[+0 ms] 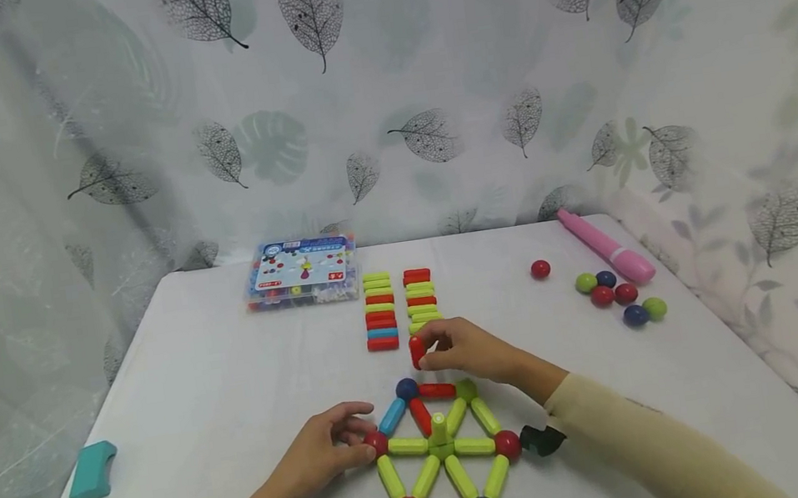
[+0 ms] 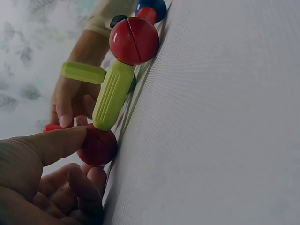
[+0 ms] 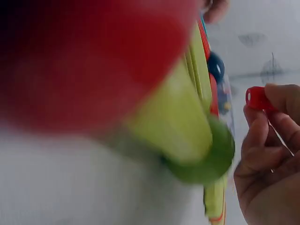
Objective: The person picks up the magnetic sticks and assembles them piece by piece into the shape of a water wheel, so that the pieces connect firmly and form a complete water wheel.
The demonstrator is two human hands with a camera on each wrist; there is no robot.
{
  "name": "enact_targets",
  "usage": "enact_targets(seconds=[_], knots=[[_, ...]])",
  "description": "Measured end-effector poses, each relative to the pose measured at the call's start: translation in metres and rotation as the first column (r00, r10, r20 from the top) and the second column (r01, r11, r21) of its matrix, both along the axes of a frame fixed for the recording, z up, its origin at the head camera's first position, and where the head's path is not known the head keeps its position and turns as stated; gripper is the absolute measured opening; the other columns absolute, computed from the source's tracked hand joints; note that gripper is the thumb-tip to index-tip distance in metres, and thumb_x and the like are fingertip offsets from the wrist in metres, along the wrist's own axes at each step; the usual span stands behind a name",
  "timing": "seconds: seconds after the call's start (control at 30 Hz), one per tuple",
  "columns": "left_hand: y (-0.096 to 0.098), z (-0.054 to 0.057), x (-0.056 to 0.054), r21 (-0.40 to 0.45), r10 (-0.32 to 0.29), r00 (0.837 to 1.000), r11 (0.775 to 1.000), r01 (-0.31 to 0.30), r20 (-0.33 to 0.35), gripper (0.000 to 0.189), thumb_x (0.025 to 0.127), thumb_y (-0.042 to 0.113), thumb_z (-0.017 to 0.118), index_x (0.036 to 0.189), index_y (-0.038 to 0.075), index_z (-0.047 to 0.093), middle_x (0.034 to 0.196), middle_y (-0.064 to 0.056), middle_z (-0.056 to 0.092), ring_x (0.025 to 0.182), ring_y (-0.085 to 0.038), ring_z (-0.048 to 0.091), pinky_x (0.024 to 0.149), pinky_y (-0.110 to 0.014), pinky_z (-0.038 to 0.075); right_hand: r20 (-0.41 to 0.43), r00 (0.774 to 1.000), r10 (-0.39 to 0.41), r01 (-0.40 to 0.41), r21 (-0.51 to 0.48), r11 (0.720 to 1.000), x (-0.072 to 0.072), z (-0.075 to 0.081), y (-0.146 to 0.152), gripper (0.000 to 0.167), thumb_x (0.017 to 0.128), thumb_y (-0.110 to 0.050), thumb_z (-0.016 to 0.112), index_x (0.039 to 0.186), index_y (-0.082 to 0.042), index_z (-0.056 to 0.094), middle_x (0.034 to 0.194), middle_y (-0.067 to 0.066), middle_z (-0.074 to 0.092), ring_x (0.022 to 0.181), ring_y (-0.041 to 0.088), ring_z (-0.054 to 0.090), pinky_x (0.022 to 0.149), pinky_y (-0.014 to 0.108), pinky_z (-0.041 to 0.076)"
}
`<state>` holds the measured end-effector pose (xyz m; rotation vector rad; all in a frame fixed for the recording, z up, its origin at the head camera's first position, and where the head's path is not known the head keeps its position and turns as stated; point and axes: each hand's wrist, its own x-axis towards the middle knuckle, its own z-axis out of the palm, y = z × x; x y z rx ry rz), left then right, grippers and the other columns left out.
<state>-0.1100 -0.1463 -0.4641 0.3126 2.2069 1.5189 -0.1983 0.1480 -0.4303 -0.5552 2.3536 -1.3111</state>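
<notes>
A flat six-sided frame of magnetic balls and rods lies on the table, with an upright yellow-green rod (image 1: 439, 425) on its central green ball (image 1: 441, 447). At the frame's left corner my left hand (image 1: 323, 448) holds a red ball (image 2: 97, 146) between thumb and fingers. My right hand (image 1: 468, 347) pinches a red rod (image 1: 418, 352) upright above the far side of the frame, beyond the green corner ball (image 1: 466, 391). In the right wrist view the end of this red rod (image 3: 255, 98) shows past my fingertips; a large blurred red ball fills the upper left.
Two columns of loose rods (image 1: 380, 312) lie beyond the frame, near a clear plastic box (image 1: 302, 272). At the right are several loose balls (image 1: 603, 296) and a pink pen-shaped object (image 1: 606, 245). A teal block (image 1: 92, 472) sits by the left edge.
</notes>
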Motion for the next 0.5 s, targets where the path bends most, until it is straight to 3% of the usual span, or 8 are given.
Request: enact_targets(seconds=[0.2,0.5], knots=[[0.0,0.0,-0.001,0.0,0.002,1.0,1.0,-0.002,0.005,0.057,0.086,0.018,0.081,0.138,0.007,0.059,0.113,-0.003,0.072,0.087,-0.02,0.061,0.06,-0.027,0.051,-0.079,0.995,0.063,-0.055,0.105,0.993,0.008,0.002,-0.016,0.023,0.091,-0.025,0.077,0.113,-0.026,0.07,0.101,-0.008,0.068,0.094,0.02,0.061,0.075,0.032,0.056],[-0.001,0.001,0.0,0.009,-0.001,1.0,1.0,0.001,0.007,0.058,0.086,0.017,0.081,0.138,0.006,0.058,0.112,-0.003,0.072,0.087,-0.021,0.06,0.06,-0.027,0.05,-0.114,0.991,0.064,-0.046,0.155,0.987,0.01,0.003,-0.023,0.024,0.091,-0.024,0.078,0.114,-0.025,0.071,0.105,-0.01,0.07,0.094,0.016,0.061,0.076,0.03,0.056]])
